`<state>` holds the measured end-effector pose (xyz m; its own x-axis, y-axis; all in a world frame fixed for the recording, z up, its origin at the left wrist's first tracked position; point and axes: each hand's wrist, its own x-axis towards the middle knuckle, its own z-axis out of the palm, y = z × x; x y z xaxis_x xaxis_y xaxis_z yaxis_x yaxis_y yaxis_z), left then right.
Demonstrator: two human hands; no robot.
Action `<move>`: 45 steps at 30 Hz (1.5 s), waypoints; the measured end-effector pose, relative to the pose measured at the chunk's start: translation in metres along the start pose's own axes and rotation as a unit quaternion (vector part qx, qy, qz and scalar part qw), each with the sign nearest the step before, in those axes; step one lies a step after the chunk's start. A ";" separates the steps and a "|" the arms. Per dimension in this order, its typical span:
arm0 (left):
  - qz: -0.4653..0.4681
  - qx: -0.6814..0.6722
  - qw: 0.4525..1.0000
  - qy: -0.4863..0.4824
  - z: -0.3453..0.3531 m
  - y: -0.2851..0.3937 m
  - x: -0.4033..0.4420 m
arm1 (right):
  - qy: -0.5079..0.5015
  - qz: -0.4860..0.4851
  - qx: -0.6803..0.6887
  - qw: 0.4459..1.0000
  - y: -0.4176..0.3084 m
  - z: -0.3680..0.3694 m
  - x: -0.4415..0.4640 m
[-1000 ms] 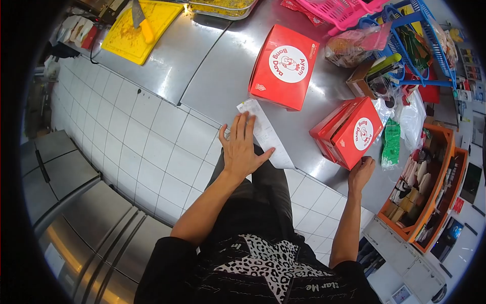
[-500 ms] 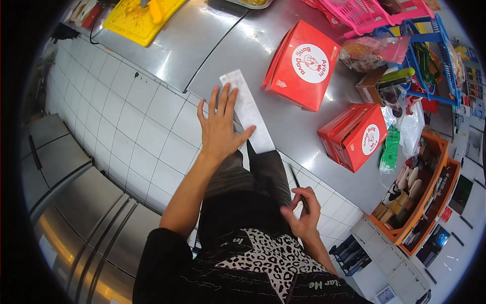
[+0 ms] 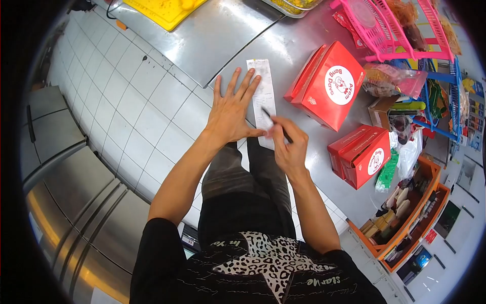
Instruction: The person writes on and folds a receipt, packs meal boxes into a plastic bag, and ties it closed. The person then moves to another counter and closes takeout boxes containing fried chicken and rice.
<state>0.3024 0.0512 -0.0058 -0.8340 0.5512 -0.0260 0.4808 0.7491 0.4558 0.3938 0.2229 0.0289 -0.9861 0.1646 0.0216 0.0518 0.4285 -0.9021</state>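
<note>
Yellow cutting board [image 3: 164, 10] (partly cropped), pink basket [image 3: 386, 36], blue basket [image 3: 445, 78] near it.

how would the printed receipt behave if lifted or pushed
The printed receipt looks long and thin, so it would probably droop if lifted by one end. Lying on the shiny metal counter, it might slide easily without the left hand on it.

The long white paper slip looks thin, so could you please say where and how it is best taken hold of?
Probably pinch the paper slip by its near short end, from the person's side: it lies flat, and that end seems to reach the edge of the table. The left hand spreads along its left side, and the right hand holds a pen over it.
</note>
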 end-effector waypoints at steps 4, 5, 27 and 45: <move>0.002 0.000 1.000 -0.010 -0.005 -0.001 0.002 | -0.009 0.014 -0.046 0.999 -0.001 -0.006 -0.002; 0.002 -0.001 1.000 -0.012 -0.005 -0.002 0.002 | -0.010 -0.019 -0.068 0.997 -0.002 -0.015 -0.017; 0.050 0.027 0.998 -0.018 -0.012 -0.016 0.020 | -0.022 -0.001 -0.411 0.912 0.005 0.037 0.036; 0.168 0.059 0.984 -0.001 -0.010 -0.018 0.020 | 0.058 -0.063 -0.284 0.955 -0.053 0.006 -0.015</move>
<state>0.2747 0.0450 -0.0052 -0.6226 0.7754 0.1057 0.7570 0.5624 0.3327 0.4051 0.1929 0.0738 -0.9678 0.1637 0.1913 0.0444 0.8589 -0.5102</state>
